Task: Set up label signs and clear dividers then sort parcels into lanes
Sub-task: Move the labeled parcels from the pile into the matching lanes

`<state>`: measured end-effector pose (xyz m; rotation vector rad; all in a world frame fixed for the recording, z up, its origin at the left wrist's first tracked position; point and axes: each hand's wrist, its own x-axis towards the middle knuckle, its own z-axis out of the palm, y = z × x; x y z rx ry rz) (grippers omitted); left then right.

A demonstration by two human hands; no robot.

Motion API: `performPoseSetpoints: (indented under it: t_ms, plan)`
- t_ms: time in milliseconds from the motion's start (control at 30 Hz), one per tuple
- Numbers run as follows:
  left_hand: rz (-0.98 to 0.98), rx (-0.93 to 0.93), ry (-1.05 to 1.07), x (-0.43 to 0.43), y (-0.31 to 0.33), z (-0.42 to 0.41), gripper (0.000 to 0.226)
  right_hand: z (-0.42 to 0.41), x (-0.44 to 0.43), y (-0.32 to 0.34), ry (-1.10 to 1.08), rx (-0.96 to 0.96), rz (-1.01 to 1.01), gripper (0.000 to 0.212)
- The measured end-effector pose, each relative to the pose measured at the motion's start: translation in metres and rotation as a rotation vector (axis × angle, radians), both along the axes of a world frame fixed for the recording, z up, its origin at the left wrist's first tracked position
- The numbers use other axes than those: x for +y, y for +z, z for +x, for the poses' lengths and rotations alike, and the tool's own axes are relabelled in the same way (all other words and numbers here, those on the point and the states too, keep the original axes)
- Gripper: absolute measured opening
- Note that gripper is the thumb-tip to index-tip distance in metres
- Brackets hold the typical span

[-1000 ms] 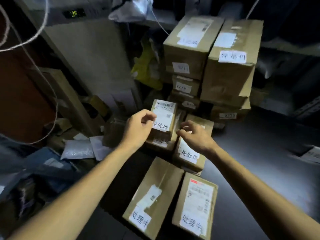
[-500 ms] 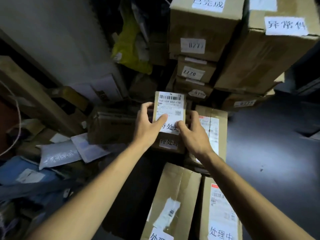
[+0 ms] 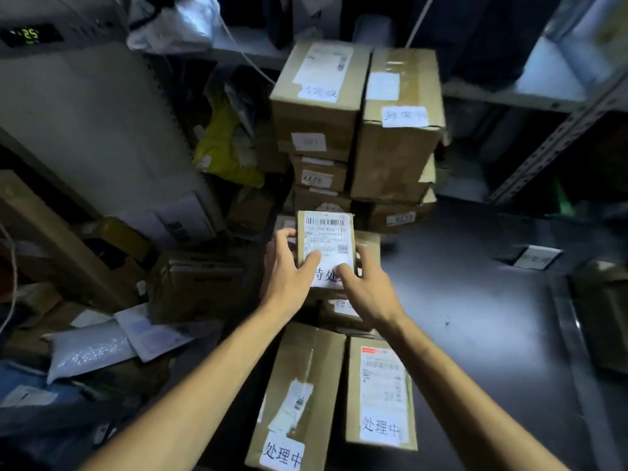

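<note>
Small parcel (image 3: pixel 326 236), frame centre, gripped between my two hands: left hand (image 3: pixel 287 273) fingers curled round its left edge, right hand (image 3: pixel 368 287) fingers pinching its lower right.

Matt cardboard parcel (image 3: pixel 325 248), paper label (image 3: pixel 327 236).

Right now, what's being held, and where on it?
The small labelled parcel: the left grip holds its left side, the right grip its lower right side, thumbs on top.
</note>
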<state>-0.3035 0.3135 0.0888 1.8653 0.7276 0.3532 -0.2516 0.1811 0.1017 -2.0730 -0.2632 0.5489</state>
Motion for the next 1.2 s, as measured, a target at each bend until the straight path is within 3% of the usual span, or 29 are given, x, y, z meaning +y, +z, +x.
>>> performPoseSetpoints:
  t_ms: [133, 233, 400, 633, 900, 1200]
  plan:
    - [-0.003, -0.034, -0.08, -0.056, 0.038, 0.003, 0.038, -0.01, -0.056, 0.038, -0.046, -0.108, 0.037, 0.031]
    - [-0.026, -0.05, -0.162, -0.114, 0.06, 0.004, 0.037, -0.02, -0.108, 0.065, -0.013, -0.15, 0.026, 0.054]
    - [-0.038, -0.051, -0.28, -0.215, 0.088, 0.007, 0.033, -0.034, -0.209, 0.101, -0.071, -0.228, -0.145, 0.078]
    - [0.074, 0.055, -0.372, -0.323, 0.103, 0.033, 0.033, -0.02, -0.319, 0.116, -0.121, -0.231, -0.251, 0.092]
    - [0.049, 0.249, -0.44, -0.378, 0.05, 0.104, 0.037, 0.051, -0.373, 0.063, -0.107, -0.071, -0.323, 0.088]
    - [-0.08, 0.369, -0.474, -0.388, -0.062, 0.228, 0.029, 0.181, -0.382, -0.042, -0.098, 0.067, -0.412, 0.107]
